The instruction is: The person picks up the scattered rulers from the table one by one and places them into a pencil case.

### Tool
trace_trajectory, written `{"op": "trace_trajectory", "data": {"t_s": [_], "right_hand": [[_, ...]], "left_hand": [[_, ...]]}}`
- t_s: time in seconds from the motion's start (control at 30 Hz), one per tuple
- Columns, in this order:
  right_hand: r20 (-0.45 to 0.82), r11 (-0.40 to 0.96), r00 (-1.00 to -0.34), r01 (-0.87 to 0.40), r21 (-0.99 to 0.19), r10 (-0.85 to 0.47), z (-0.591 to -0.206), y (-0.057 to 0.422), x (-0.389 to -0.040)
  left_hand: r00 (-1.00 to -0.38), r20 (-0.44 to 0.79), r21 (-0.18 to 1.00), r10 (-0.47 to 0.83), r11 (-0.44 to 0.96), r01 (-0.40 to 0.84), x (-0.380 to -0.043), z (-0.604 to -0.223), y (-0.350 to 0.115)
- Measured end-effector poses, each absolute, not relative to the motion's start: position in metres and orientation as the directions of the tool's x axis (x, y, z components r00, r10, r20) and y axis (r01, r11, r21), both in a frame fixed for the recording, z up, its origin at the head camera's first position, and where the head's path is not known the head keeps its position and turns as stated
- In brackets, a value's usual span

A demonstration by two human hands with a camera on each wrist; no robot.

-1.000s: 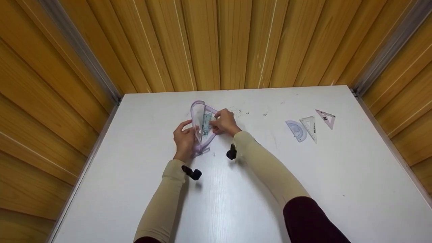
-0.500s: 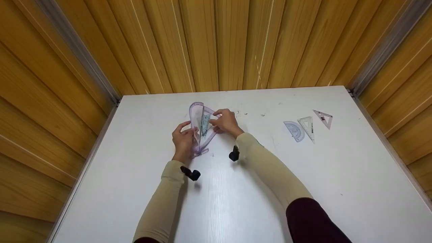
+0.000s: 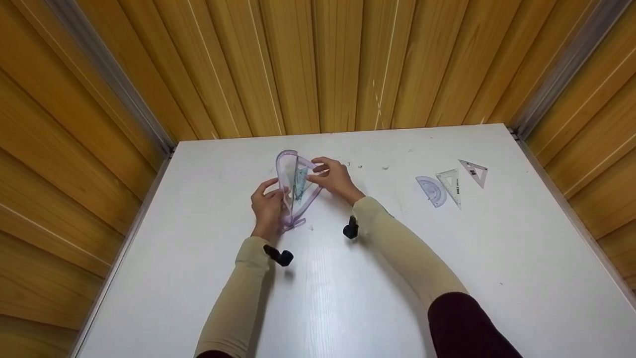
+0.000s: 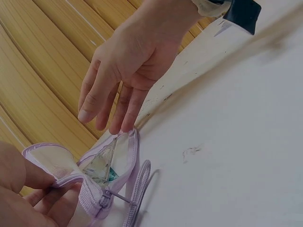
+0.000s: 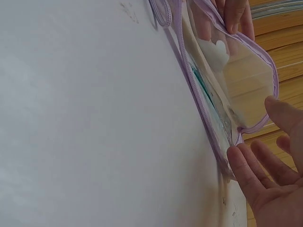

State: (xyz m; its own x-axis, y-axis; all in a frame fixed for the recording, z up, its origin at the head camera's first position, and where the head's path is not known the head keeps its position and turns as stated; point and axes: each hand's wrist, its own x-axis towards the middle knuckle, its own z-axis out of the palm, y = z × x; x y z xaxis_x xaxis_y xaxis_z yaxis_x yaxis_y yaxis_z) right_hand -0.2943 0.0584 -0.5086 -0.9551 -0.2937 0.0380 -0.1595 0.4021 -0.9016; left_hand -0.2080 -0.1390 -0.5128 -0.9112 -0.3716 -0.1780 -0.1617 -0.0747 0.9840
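A clear zip pouch with lilac edging (image 3: 307, 203) stands gaping on the table in the head view. My left hand (image 3: 267, 204) pinches its left edge between thumb and fingers, which the left wrist view shows close up. Inside the pouch lies a clear, teal-tinted flat piece (image 3: 300, 184) with a pointed corner; the pouch partly covers it. At the pouch's right edge is my right hand (image 3: 336, 179), its fingers extended and spread. In the left wrist view those fingertips (image 4: 127, 126) meet the pouch's rim, with nothing gripped.
To the right on the white table (image 3: 497, 238) lie a bluish protractor (image 3: 434, 192), a clear set square (image 3: 451, 186) and a pinkish set square (image 3: 475, 172). Small dark marks dot the tabletop near the pouch. Wood-look panels (image 3: 338, 64) rise behind the table.
My right hand's fingers have straightened and drawn slightly right, away from the teal piece. My left hand keeps its pinch on the pouch. The camera view has shifted a little.
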Motion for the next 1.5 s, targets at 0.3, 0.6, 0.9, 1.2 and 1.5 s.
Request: {"op": "trace_trajectory", "data": {"t_s": [0.3, 0.6, 0.9, 1.2, 1.5], "right_hand": [[0.09, 0.395, -0.946, -0.216, -0.893, -0.313, -0.505, 0.07, -0.294], [0.075, 0.404, -0.951, -0.198, -0.893, -0.301, -0.503, 0.083, -0.293], [0.078, 0.429, -0.962, -0.188, -0.883, -0.261, -0.498, 0.098, -0.293], [0.119, 0.437, -0.961, -0.221, -0.872, -0.249, -0.493, 0.12, -0.289], [0.122, 0.465, -0.966, -0.217, -0.858, -0.226, -0.486, 0.15, -0.284]], "left_hand": [[-0.912, -0.173, 0.984, -0.371, -0.095, -0.148, -0.206, -0.513, -0.143], [-0.915, -0.157, 0.987, -0.372, -0.081, -0.136, -0.206, -0.512, -0.142], [-0.913, -0.169, 0.985, -0.372, -0.086, -0.147, -0.207, -0.509, -0.142], [-0.909, -0.173, 0.984, -0.38, -0.097, -0.147, -0.208, -0.511, -0.142], [-0.91, -0.17, 0.985, -0.378, -0.092, -0.146, -0.209, -0.51, -0.14]]}}
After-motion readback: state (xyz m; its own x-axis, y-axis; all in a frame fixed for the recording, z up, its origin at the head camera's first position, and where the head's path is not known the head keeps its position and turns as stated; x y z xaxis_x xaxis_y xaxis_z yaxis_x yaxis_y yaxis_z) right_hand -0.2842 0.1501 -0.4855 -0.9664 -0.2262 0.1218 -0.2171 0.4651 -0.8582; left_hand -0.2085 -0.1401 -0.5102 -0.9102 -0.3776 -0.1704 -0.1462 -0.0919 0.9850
